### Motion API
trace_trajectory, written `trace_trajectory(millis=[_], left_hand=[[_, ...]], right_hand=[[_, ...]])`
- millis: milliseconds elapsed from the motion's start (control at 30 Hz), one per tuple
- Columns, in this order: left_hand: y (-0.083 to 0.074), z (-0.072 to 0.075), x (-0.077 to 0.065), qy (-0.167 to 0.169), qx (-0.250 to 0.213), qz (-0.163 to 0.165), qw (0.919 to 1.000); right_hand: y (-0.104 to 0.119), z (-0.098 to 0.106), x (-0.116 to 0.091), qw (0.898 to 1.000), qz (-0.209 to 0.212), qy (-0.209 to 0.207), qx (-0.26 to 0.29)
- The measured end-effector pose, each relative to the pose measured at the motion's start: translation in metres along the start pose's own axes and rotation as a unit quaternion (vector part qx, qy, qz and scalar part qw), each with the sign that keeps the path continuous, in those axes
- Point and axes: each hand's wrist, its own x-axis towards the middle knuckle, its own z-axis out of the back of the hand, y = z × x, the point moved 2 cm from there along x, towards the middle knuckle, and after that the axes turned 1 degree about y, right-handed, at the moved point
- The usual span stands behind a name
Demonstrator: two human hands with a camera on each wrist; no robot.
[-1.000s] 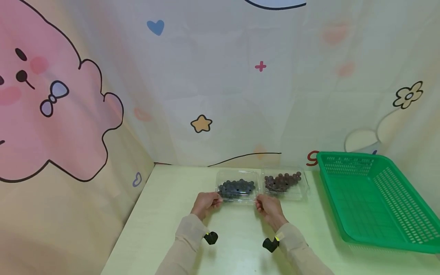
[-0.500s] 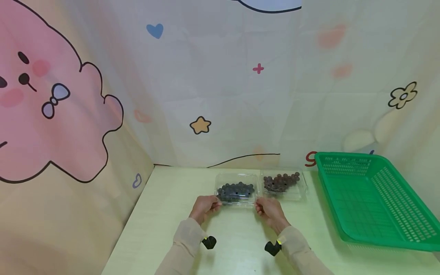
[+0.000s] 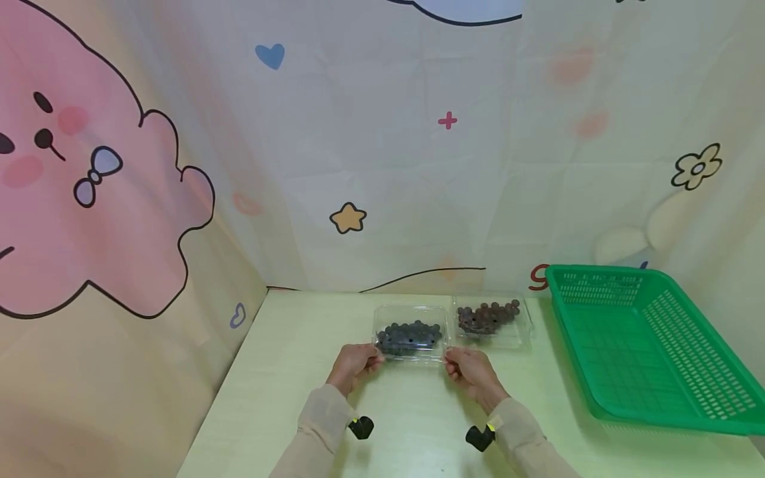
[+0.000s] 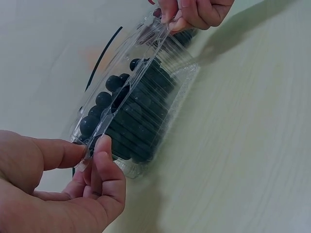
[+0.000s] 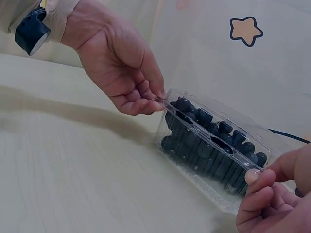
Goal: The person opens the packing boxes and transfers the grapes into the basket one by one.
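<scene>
Pinching grip, left: the left hand (image 3: 354, 367) has thumb and fingertip almost together, with only the thin plastic edge between them, at the near left corner of the clear box (image 3: 411, 311).
Pinching grip, right: the right hand (image 3: 475, 372) does the same at the near right corner, with equally little gap.
Clear box and hands: it lies directly ahead of both hands, between their grips; neither hand is nearer.
Long axis: it runs from left hand to right hand, roughly parallel with the back edge of the table (image 3: 412, 431).
Box bottom: it seems to rest on the table.
Box contents: dark grapes (image 3: 412, 337), heaped under the transparent lid; whether the lid is latched, I cannot tell.
Second box: another clear container (image 3: 510, 335) is just beside it, to the right and slightly farther; whether the walls touch is not clear.
Its contents: reddish grapes (image 3: 487, 317), lying more toward its left side.
Green basket: the perforated basket (image 3: 627, 358) is at the right of both boxes, apart from the hands.
</scene>
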Motion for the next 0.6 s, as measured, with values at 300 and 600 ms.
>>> trace_trajectory(millis=[300, 600], left_hand=[[0.003, 0.002, -0.007, 0.000, 0.016, 0.008, 0.9998], [0.006, 0.002, -0.019, 0.011, -0.002, 0.009, 0.9999]], right_hand=[[-0.003, 0.003, -0.005, 1.000, -0.008, 0.018, 0.001], [-0.008, 0.009, -0.015, 0.999, -0.013, 0.036, -0.009]])
